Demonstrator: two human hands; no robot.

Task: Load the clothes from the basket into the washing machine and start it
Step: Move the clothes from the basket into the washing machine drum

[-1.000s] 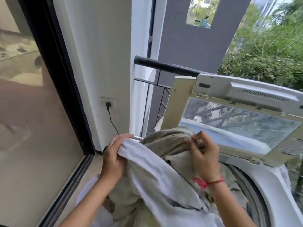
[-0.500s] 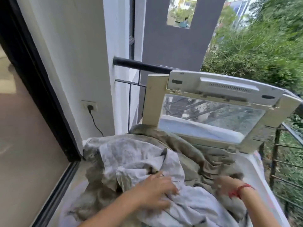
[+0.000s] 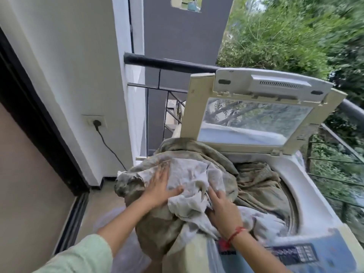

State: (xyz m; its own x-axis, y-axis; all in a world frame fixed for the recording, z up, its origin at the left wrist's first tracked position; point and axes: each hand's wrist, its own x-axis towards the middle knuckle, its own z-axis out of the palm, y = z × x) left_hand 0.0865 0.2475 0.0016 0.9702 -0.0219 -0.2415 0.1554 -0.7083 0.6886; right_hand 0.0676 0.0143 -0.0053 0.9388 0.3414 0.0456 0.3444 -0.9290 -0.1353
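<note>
Item: clothes (image 3: 197,174), a soft olive and white heap, lying half across the washing machine (image 3: 311,198) opening and half spilling over its left side. The heap is probably light and limp, sagging wherever unsupported, and best gathered from beneath the overhang. Left hand (image 3: 159,186) is pressing flat, fingers straight. Right hand (image 3: 222,209) is burying its fingertips in a fold; grasp cannot be told. Lid (image 3: 197,115) is standing open. A blurred pale shape sits below left, possibly the basket (image 3: 118,243). Setting: balcony, railing (image 3: 167,64), plugged wall socket (image 3: 95,122).
</note>
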